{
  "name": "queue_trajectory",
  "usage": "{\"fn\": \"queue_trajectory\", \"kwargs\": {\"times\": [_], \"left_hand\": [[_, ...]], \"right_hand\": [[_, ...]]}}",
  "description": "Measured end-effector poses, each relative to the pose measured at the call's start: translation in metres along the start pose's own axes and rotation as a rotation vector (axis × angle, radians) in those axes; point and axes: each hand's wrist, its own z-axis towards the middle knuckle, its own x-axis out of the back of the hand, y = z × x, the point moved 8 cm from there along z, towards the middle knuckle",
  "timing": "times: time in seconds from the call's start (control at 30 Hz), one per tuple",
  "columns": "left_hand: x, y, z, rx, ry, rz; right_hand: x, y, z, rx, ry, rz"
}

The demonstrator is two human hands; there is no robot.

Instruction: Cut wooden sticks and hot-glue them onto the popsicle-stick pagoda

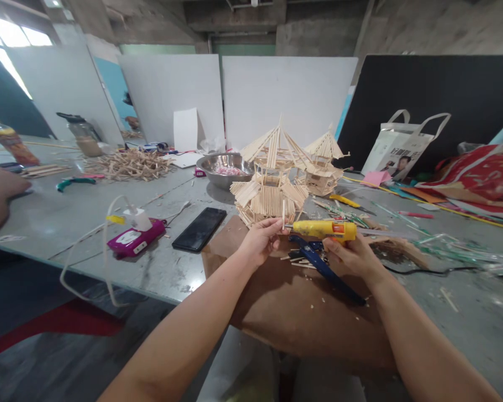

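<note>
My right hand [354, 254] is wrapped round a yellow hot glue gun [318, 229], its nozzle pointing left. A thin wooden stick [283, 211] stands upright in the pinch of my left hand [262, 240], right by the nozzle tip. Just behind my hands is a pavilion model [270, 195] built of thin sticks, with a pointed open-framed roof. A second stick model [321, 162] stands behind it to the right. Below the glue gun, blue-handled cutters [327, 273] lie on a brown board [285, 318] among short cut sticks.
A black phone [200, 229] and a purple power strip [136, 237] lie to the left. Farther back are a metal bowl [226, 177] and a heap of sticks [129, 163]. Glue sticks and a yellow knife [346, 201] lie right. Another person's arm [0, 192] rests at the left edge.
</note>
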Motion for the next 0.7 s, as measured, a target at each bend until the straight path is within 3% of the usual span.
{"fn": "queue_trajectory", "kwargs": {"times": [0.7], "left_hand": [[-0.0023, 0.0019, -0.0014, -0.012, -0.017, 0.041]], "right_hand": [[0.0015, -0.0004, -0.0004, -0.021, -0.001, -0.029]]}}
